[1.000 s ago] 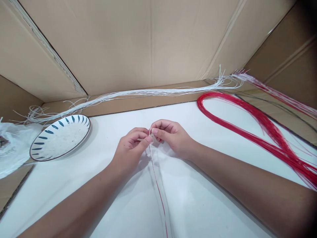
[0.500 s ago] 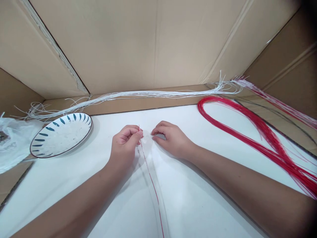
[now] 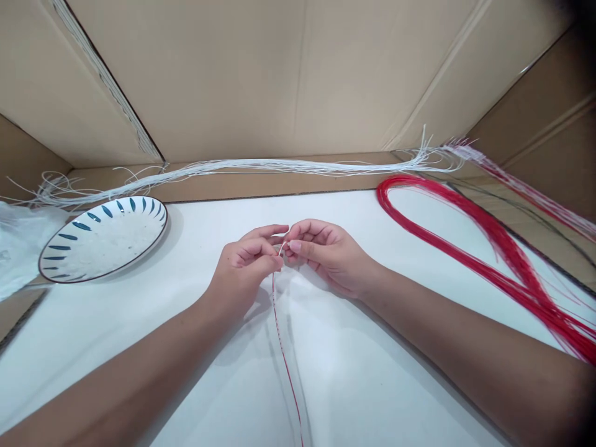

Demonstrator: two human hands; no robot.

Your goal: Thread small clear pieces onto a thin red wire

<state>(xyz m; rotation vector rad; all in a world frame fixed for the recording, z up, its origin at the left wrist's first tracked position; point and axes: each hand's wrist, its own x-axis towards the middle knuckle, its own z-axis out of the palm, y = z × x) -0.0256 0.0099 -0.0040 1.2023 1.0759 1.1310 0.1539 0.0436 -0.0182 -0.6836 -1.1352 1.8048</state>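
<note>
Over the white table [image 3: 363, 385], I pinch the red string [image 3: 284, 360] with the left hand [image 3: 242, 268] and a white strand [image 3: 281, 248] with the right hand [image 3: 333, 256]. Its top looks red-and-white already; lower down looks plain red.

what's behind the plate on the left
Behind the plate, white strands run along the back; a plastic bag shows at its left edge. Whatever the plate covers can't be seen.
</note>
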